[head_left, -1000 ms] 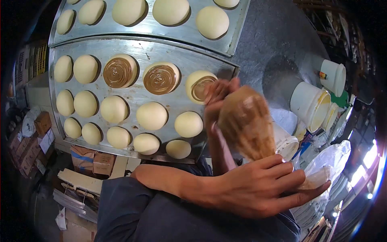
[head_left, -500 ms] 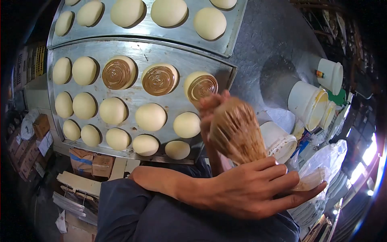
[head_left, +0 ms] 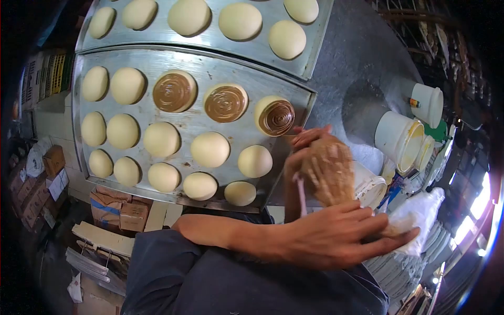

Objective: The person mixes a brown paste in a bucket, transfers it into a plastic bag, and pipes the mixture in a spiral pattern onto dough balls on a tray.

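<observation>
A clear plastic piping bag (head_left: 331, 170), smeared with brown filling, is held at the right of the near tray (head_left: 157, 58). My right hand (head_left: 302, 149) is closed round its far left side; part of those fingers is blurred. My left hand (head_left: 331, 236) grips the bag's near end from above, its back showing and thumb hidden. Crumpled clear plastic (head_left: 420, 218) sticks out beyond its fingertips. Just beyond my right hand sits a round dough piece (head_left: 277, 116) topped with a brown spiral. Two more dough pieces in that row carry brown swirls; the others are plain.
A second tray (head_left: 320, 31) of plain dough rounds lies behind, touching the near one. White buckets (head_left: 394, 131) stand at the right on the dark worktop (head_left: 357, 58). Cardboard boxes (head_left: 134, 215) are low at the left.
The bag and my right hand have shifted right and slightly down, away from the swirled dough. The trays appear farther right as the view turns. Both hands keep their grip.
</observation>
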The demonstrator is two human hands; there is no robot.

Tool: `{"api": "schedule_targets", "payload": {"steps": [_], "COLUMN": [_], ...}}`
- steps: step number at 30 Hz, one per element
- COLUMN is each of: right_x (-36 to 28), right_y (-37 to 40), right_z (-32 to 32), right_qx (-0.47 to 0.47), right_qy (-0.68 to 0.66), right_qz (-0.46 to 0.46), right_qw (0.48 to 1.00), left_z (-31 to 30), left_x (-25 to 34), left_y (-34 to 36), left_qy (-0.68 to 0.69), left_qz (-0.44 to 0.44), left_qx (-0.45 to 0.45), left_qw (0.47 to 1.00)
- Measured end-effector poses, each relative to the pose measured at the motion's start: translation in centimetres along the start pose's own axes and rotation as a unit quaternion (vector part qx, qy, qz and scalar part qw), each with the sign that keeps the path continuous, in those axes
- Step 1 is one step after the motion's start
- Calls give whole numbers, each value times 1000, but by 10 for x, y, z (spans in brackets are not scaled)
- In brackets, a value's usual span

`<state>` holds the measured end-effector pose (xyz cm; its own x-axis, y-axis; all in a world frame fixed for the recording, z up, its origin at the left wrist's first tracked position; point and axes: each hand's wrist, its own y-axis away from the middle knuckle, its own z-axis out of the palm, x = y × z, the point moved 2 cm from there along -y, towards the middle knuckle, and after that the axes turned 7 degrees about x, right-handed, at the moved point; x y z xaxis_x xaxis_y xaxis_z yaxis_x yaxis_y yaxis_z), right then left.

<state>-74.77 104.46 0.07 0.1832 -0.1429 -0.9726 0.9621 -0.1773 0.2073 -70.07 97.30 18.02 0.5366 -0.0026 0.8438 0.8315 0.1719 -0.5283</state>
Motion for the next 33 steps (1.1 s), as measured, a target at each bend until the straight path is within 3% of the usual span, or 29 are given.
{"api": "schedule_targets", "payload": {"steps": [1, 2, 4, 6, 9, 10, 13, 14, 15, 16, 20, 24, 27, 30, 33], "right_x": [-13, -59, -91, -95, -92, -76, -13, -3, 3, 10, 20, 23, 31, 34, 3], "right_y": [-2, 9, 26, 30, 58, 71, 74, 75, 78, 79, 89, 89, 81, 70, 76], "right_z": [3, 40, 63, 59, 76, 99, 101, 108, 111, 110, 116, 107, 98, 99, 109], "right_qx": [-10, 64, 99, 34, -17, 71, 56, 162, 160, 154, 189, 181, 201, 129, 117], "right_qy": [65, 72, 84, 95, 208, 41, -134, -125, -141, -153, -149, -116, -111, -133, 59], "right_qz": [-98, -65, -53, -103, -33, -23, -32, -15, -24, -32, -47, -40, -67, -108, -177], "right_qw": [993, 993, 990, 990, 977, 996, 989, 979, 977, 976, 970, 976, 971, 977, 975], "left_z": [3, 5, 7, -14, -39, -46, -69, -77, -83, -82, -108, -106, -99, -93, -108], "left_x": [5, 9, 19, 15, 1, -1, 3, 3, -1, -3, 7, 4, -2, -8, 7], "left_y": [-3, -8, -18, -21, -9, -5, 13, 23, 31, 45, 53, 60, 62, 54, 29], "left_qy": [23, 14, -1, -76, -162, -150, -94, -71, -51, -58, -56, -54, -56, -49, -51], "left_qz": [9, 32, 74, 71, 98, 86, 35, 15, -2, 37, 9, -13, -17, -23, 60], "left_qx": [9, 49, 126, 100, 93, 56, -56, -91, -123, -69, -172, -196, -188, -172, -33], "left_qw": [1000, 998, 989, 990, 977, 983, 993, 993, 991, 995, 984, 979, 980, 984, 996]}}
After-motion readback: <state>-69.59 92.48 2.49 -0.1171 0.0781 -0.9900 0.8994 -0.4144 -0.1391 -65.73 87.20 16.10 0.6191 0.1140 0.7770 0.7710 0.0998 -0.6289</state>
